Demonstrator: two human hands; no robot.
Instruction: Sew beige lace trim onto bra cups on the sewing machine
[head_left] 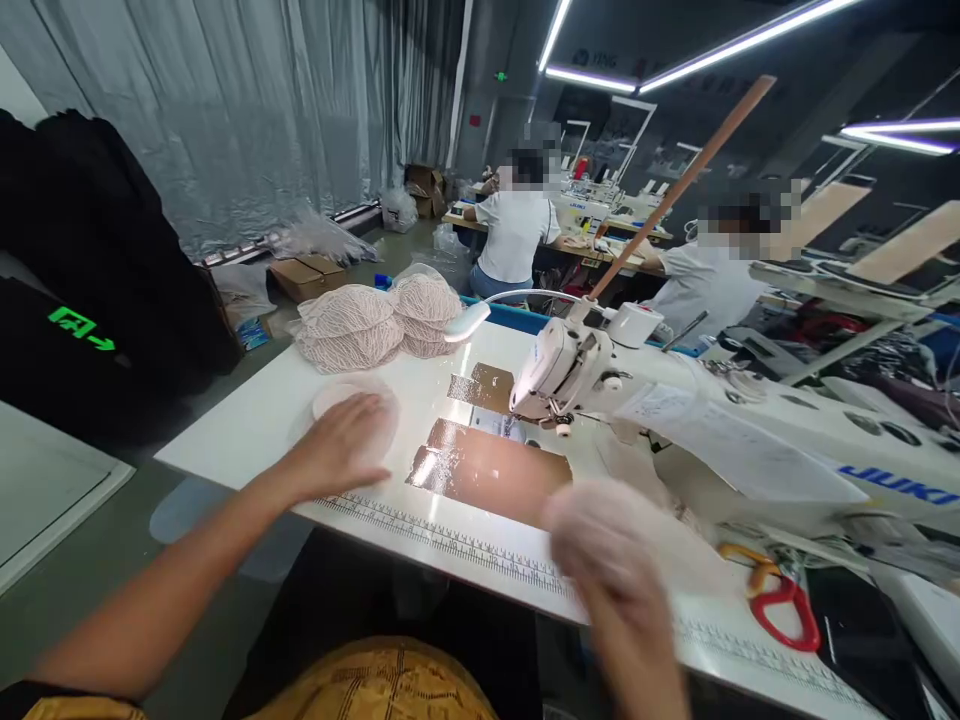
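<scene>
My left hand [341,445] lies palm down, fingers stretched flat, on a pale round fabric pad [337,395] on the white sewing table [247,420]. My right hand [611,570] is smeared by motion near the table's front edge and seems to carry a pale fabric piece [637,530]; its fingers do not show clearly. Behind the left hand sit stacks of pinkish lace cups [375,320]. The white sewing machine head [566,365] stands right of centre over a shiny metal plate [487,470].
Red-handled scissors [784,605] lie at the right front. A ruler strip [450,540] runs along the table's front edge. Paper sheets [720,430] rest on the machine. Two people sit at benches behind. Cardboard boxes [307,275] and a black fabric pile [97,260] stand left.
</scene>
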